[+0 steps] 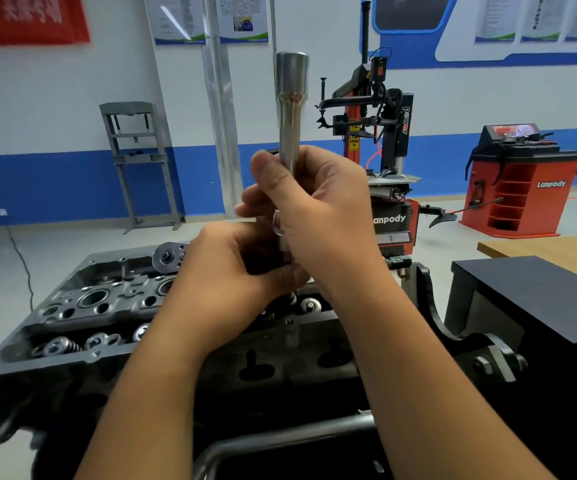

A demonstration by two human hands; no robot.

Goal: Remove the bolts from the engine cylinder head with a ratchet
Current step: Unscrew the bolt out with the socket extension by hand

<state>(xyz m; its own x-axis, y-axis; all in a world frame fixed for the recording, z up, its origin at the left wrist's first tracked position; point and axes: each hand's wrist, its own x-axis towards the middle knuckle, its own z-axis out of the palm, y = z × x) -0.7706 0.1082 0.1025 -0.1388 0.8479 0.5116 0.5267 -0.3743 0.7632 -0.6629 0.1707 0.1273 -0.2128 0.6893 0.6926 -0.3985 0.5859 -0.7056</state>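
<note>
Holding the long socket (292, 109) upright, right hand (318, 209) gripping its shaft, left hand (231, 282) curled around its lower end; keep it aligned above the cylinder head (107, 306).

Both hands (280, 237) hold the socket tool (292, 109) upright above the cylinder head (82, 306)

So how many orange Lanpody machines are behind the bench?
2: the tall orange-and-black tyre changer directly behind the hands, and the orange wheel balancer cabinet at far right. Others may sit outside the view.
</note>
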